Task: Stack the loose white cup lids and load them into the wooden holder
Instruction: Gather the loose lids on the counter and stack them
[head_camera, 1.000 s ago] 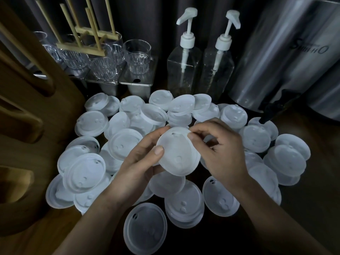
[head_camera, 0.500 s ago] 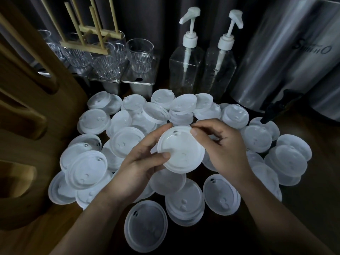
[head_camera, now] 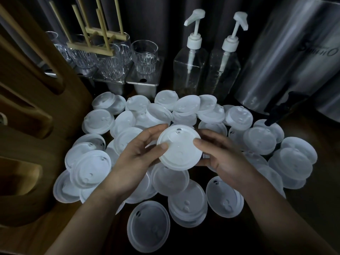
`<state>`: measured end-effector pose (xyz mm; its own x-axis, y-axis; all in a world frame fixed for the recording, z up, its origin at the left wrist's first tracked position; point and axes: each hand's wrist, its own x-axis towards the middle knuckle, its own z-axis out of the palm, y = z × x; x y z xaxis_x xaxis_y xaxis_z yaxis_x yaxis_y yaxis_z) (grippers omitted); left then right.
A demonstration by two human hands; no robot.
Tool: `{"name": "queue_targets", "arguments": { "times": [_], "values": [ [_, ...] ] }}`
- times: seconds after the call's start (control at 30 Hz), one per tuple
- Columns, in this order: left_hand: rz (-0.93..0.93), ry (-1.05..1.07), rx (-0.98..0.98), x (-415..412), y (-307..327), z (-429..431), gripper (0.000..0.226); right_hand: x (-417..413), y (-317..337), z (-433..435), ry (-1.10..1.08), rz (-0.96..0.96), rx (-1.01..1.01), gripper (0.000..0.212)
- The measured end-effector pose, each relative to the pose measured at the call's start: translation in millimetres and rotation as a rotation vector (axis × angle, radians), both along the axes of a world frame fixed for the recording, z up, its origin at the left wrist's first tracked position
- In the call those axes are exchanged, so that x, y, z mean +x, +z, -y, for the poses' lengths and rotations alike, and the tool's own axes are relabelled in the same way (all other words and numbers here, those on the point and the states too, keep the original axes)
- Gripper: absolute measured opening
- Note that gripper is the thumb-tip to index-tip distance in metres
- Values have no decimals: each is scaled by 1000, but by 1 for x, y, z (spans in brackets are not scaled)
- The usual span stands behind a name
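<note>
Your left hand and right hand grip one round white plastic cup lid between them, lifted above the pile. Your left thumb presses the top near the left rim and your right thumb the right rim, with the other fingers curled beneath. Being round, the lid has no long axis; its top faces up toward you, tipped slightly, with the sip hole at the far edge. Loose white lids lie overlapping on the dark counter below and all around. At the left stands the brown slotted wooden holder, just beside the pile.
</note>
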<state>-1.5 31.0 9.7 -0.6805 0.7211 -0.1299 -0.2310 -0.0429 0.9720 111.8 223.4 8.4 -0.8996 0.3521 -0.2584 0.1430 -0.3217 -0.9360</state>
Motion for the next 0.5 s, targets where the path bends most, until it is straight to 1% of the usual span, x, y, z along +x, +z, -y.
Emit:
{"name": "queue_targets", "arguments": {
  "times": [0.07,0.17,0.23,0.3,0.33,0.4,0.43,0.5],
  "values": [
    [-74,32,-47,-4,2,3,50,0,1,-1,-23,10,-14,36],
    [-233,104,-93,-15,4,13,43,0,1,-3,-72,24,-36,36],
    [-421,167,-181,-27,2,23,35,0,1,-5,-94,36,-24,36],
    [-681,205,-325,-41,-2,35,37,-1,0,-6,-103,55,16,34],
    [-806,211,-401,-47,-4,41,40,-1,0,-7,-103,61,36,30],
    [-989,184,-529,-57,-10,50,45,-2,-2,-7,-105,72,51,20],
    [-1034,144,-576,-61,-14,53,47,-3,-3,-6,-105,78,53,20],
    [-1063,61,-658,-63,-19,55,50,-5,-6,-5,-103,89,57,23]
  ]
}}
